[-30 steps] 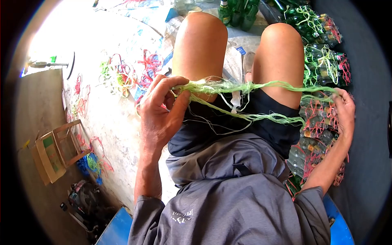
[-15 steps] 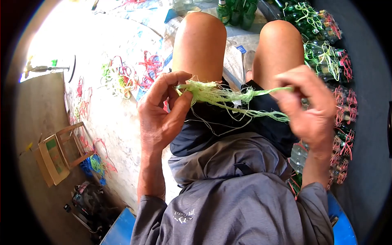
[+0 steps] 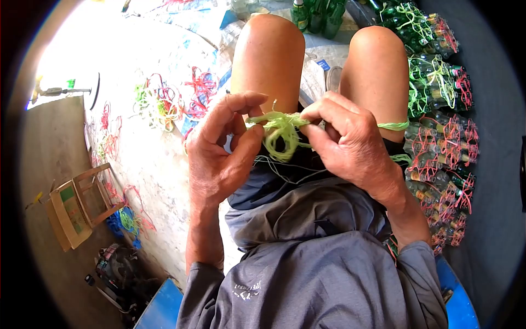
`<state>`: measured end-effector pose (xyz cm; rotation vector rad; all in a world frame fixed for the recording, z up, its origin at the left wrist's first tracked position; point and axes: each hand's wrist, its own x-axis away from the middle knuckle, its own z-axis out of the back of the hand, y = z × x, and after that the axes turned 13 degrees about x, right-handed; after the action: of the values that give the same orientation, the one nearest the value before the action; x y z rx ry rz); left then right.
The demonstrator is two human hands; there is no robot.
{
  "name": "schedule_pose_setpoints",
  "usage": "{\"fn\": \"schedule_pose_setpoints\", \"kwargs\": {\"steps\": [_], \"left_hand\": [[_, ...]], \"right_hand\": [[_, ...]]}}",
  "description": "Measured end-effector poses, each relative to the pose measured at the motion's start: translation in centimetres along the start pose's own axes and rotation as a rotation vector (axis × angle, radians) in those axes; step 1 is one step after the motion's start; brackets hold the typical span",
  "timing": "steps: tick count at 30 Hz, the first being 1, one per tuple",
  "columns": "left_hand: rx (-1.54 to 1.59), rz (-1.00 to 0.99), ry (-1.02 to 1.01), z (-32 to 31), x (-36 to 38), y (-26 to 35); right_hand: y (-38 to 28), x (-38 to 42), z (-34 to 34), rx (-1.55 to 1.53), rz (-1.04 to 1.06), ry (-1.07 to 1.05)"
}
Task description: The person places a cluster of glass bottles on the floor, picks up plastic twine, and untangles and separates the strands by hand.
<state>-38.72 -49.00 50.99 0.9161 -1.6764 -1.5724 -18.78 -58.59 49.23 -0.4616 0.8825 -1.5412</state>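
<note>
A frayed light green string [image 3: 282, 134] is held between my two hands above my lap, with a loop hanging in its middle. My left hand [image 3: 227, 142] pinches its left end between thumb and fingers. My right hand [image 3: 345, 137] grips it just right of the loop. More of the green string shows past my right hand, over the right thigh and beside it. Thin pale strands hang below the loop against the dark shorts [image 3: 263, 183].
Bundles of bottles tied with pink and green string [image 3: 438, 145] line the right side. Green bottles [image 3: 323, 16] stand beyond the knees. Tangled red and green strings [image 3: 159, 104] lie on the floor at left, near a wooden frame [image 3: 98, 192] and a dark bag [image 3: 120, 268].
My right hand has moved left, close to my left hand. The string that was stretched between them is now bunched into a loop, and its tail lies to the right.
</note>
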Motion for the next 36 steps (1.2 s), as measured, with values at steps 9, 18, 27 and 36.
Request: {"fn": "schedule_pose_setpoints", "kwargs": {"steps": [9,18,27,36], "left_hand": [[-0.003,-0.011,0.037,0.6,-0.5,-0.2],[0.229,-0.059,0.037,0.7,-1.3,-0.8],[0.291,-0.051,0.024,0.0,-1.7,-0.1],[0.137,-0.135,-0.008,-0.3,-1.9,0.5]], "right_hand": [[1.4,0.4,1.3,-0.083,-0.146,-0.047],[2.0,1.5,1.5,-0.092,-0.182,-0.095],[2.3,1.9,1.8,-0.093,-0.191,-0.089],[2.4,1.8,1.2,-0.087,-0.134,-0.058]]}}
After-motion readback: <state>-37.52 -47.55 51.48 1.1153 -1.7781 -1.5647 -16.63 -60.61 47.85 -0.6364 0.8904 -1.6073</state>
